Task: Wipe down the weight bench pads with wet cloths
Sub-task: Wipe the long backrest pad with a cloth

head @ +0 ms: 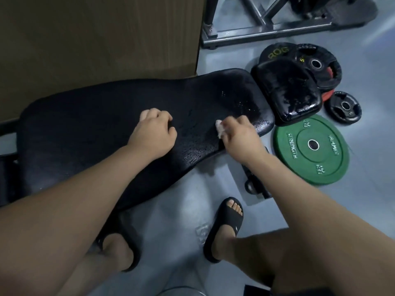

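The long black bench pad (96, 129) runs from the left to the upper right, with wet beads on its right half. A smaller black seat pad (288, 92) lies past its right end and glistens wet. My right hand (241, 135) grips a small white wet cloth (220, 128) and presses it on the long pad near its front right edge. My left hand (152, 133) rests on the middle of the pad with its fingers curled and nothing visible in it.
A green weight plate (312, 149) lies on the grey floor right of the bench. Black plates (316, 65) and a small one (343, 107) lie behind it. A steel rack base (267, 30) stands at the back. A brown panel (96, 39) rises behind the bench.
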{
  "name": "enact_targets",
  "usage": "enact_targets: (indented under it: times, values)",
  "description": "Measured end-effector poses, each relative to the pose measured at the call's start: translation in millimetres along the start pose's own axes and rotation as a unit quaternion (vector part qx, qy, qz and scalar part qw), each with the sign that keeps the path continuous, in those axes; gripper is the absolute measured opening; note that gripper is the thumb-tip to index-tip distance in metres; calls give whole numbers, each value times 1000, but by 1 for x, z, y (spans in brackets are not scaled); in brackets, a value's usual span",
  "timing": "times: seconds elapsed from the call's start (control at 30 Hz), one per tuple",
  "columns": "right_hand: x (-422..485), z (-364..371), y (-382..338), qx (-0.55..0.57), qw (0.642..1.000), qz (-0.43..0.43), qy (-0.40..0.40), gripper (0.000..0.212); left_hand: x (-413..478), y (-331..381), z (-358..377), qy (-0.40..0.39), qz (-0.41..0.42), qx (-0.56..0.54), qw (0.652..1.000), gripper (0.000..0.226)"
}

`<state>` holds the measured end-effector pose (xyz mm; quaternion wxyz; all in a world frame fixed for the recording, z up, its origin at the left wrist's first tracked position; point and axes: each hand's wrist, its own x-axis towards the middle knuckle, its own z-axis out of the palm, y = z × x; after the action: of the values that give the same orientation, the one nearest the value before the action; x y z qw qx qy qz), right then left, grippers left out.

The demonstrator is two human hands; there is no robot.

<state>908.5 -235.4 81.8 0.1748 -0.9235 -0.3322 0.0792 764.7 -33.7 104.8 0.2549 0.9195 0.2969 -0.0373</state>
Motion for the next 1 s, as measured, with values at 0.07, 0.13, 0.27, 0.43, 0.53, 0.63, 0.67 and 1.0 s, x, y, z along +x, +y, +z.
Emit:
enact_targets:
  times: [0.07,0.13,0.27,0.43,0.53,0.63,0.67,1.0]
  values:
    - [-7,16,1,-22,999,-35,25,15,12,6,13,22,6,8,1000,40]
    - [-8,22,-1,-14,997,-64,39,12,20,11,27,45,24,28,998,43]
    - [-3,15,24,-38,994,-96,43,9,17,9,55,76,38,65,994,48]
    - [2,10,32,-26,994,-1,104,16,15,6,66,130,47,101,985,52]
    - [-13,20,11,-35,993,-109,21,26,15,9,70,132,45,107,984,52]
    - [-4,10,23,-48,988,-147,-4,27,12,10,72,134,40,111,984,52]
    - [8,6,28,-52,990,-130,13,28,12,11,71,136,41,111,984,53]
    - [34,24,-10,-70,977,-200,-4,41,15,9,70,161,40,124,978,54]
